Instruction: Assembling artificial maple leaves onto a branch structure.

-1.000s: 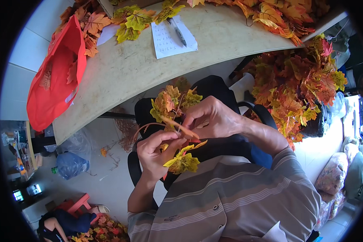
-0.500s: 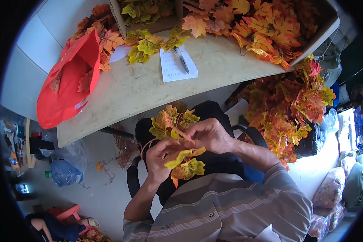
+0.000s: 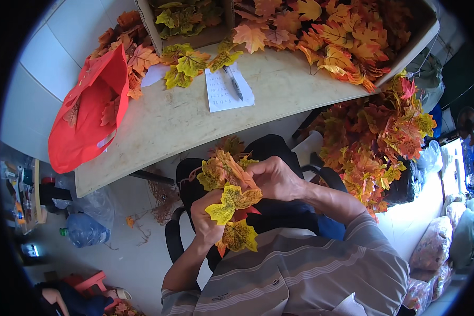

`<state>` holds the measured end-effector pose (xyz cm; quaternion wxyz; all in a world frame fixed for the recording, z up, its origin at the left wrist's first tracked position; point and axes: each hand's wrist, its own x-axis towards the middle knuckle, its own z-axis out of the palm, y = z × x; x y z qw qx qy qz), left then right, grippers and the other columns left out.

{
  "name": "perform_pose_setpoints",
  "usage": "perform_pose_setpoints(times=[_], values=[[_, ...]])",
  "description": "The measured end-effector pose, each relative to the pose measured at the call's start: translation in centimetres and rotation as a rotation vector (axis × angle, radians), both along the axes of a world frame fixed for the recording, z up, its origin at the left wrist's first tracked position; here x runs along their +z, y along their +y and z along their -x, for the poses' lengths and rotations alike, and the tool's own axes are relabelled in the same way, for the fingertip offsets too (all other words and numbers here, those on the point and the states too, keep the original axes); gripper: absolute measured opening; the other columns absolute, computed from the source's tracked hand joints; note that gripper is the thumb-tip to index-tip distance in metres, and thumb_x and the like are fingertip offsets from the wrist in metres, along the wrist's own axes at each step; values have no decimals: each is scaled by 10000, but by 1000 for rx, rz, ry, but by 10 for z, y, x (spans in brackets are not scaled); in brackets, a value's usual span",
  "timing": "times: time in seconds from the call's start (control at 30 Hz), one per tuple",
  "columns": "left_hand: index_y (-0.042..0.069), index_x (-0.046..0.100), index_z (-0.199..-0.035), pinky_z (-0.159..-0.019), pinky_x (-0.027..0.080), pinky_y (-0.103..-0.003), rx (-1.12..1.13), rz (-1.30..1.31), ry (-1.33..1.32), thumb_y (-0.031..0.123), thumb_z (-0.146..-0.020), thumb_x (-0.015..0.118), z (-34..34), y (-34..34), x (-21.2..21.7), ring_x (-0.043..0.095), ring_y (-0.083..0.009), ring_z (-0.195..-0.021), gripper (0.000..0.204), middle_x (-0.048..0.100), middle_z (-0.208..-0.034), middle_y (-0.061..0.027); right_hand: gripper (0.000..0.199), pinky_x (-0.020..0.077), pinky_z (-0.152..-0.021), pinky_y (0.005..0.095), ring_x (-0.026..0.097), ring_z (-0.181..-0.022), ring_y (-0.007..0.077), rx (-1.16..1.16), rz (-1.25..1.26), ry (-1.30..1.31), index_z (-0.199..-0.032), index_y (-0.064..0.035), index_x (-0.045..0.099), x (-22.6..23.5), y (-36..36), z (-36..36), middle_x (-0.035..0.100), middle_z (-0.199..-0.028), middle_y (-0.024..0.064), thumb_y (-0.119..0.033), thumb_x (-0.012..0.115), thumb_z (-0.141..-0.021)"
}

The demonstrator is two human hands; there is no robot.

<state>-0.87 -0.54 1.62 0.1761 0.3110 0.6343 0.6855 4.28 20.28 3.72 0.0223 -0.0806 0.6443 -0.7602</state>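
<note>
Both hands meet in front of my chest over a sprig of artificial maple leaves [image 3: 231, 181], yellow, green and orange. My left hand [image 3: 208, 221] grips the lower part of the sprig, with yellow leaves hanging over its fingers. My right hand [image 3: 274, 178] closes on the upper leaves from the right. I wear a striped grey shirt [image 3: 300, 274]. Below the hands stands a black chair [image 3: 195, 184].
A wooden table [image 3: 168, 121] lies ahead with a red bag [image 3: 87, 118], a paper sheet [image 3: 226, 89] with a pen [image 3: 233, 83], loose leaves and a cardboard box [image 3: 195, 21]. A large heap of orange leaves [image 3: 379, 137] sits at right. A plastic bottle [image 3: 81, 229] lies on the floor.
My hands have stayed together on the sprig and turned it, so yellow leaves now hang over my left hand. The view has tilted, showing more of the table's far side.
</note>
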Motion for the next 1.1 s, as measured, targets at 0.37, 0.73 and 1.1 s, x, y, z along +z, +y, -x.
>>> perform_pose_setpoints(times=[0.37,0.73,1.1], values=[[-51,652,-896,-611,464,-255,-5,35,194,-18,-755,620,-2,-2,3,600,-137,-665,149,638,-787,-80,137,491,-703,224,593,-827,63,39,-147,40,-911,44,649,11,-2,-3,660,-867,34,109,597,-803],[-56,627,-1076,-827,473,-243,1,-85,-281,-34,-858,540,11,1,-20,616,-123,-916,236,655,-1007,-68,85,452,-540,290,585,-590,137,-204,-521,226,-821,26,620,-11,-10,-8,586,-672,104,31,659,-746],[-59,650,-1027,-830,482,-235,111,-313,-367,-3,-884,603,22,5,-16,628,-130,-904,160,655,-1003,-86,124,487,-657,242,577,-763,60,-178,-417,137,-923,22,640,-22,-24,-7,641,-786,46,82,582,-830]])
